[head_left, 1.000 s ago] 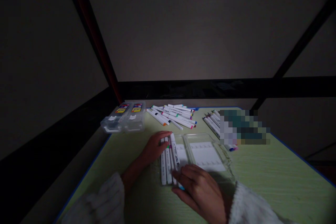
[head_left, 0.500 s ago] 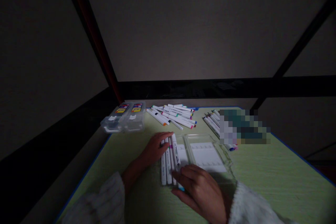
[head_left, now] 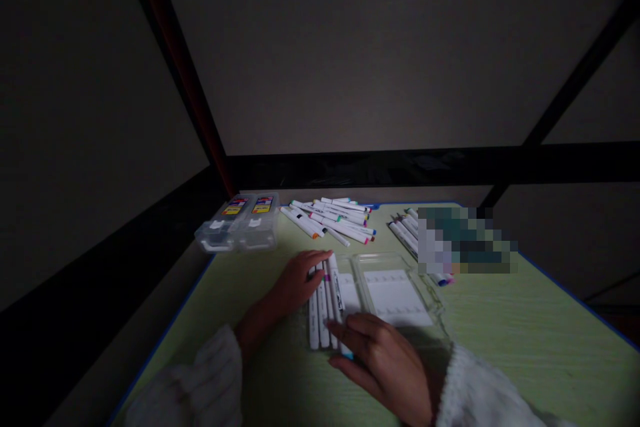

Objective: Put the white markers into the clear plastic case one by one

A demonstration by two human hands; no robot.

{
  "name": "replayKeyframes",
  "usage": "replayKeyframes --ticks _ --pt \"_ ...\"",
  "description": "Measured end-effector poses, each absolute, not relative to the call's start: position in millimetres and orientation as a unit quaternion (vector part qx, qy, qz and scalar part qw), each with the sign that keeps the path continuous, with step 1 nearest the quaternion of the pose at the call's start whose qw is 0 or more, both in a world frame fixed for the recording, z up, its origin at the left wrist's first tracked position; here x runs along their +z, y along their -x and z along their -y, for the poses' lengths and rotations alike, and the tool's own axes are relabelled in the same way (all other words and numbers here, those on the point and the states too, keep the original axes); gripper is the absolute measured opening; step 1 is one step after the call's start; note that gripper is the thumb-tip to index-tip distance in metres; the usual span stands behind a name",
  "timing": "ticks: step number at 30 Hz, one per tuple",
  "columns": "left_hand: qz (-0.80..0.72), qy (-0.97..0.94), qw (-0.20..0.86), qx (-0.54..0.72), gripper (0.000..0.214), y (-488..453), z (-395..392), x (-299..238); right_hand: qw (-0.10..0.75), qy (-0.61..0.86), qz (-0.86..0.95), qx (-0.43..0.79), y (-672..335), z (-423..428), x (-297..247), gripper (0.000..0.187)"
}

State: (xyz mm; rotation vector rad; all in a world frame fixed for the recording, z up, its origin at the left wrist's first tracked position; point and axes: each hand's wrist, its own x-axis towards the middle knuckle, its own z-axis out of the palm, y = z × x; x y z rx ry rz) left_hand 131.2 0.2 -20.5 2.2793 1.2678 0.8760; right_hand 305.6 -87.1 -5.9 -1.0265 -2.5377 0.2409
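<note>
Counter (head_left: pixel 545 337): open clear plastic marker case (head_left: pixel 397 300) lies centre, near both hands. Two more clear plastic cases (head_left: pixel 257 238) at far L, look closed. Loose marker pile (head_left: pixel 343 229) at far edge; 2nd marker bundle (head_left: pixel 406 239) over to R, partly hidden by a pixelated patch (head_left: pixel 463 240).

Progress, my read: early. Approx 4 white markers in case, all L half; rest of L half + whole R half show white bottom. Still outside: the pile and the bundle.

R hand (head_left: pixel 385 353): index + thumb at near end of the cyan-tipped marker (head_left: pixel 337 287), rightmost in the row; index tip also reaches across the neighbours. Pinch vs press, can't tell. L hand (head_left: pixel 296 282): fingers curled over far ends of the marker row (head_left: pixel 321 317), thumb bent in; can't tell if that grip is squeezing or just steadying.

Vs 0.5 s ago: v. little. View shifted a touch; hands approx same pose, cyan-tipped marker approx same spot. Pile, bundle + closed cases unchanged afaict.
</note>
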Motion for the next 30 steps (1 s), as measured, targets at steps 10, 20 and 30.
replayKeyframes --ticks 10,20,30 --pt "-0.445 -0.826 0.169 0.303 0.040 -130 -2 -24 0.208 0.381 0.897 0.081 -305 87 -9 0.035" --pt "-0.445 -0.821 0.169 0.314 0.040 -130 0 -24 0.232 0.357 0.903 0.053 -305 87 -12 0.032" --pt "-0.454 -0.814 0.179 0.316 0.041 -131 3 -18 0.259 0.402 0.877 0.041 -306 88 -16 0.026"
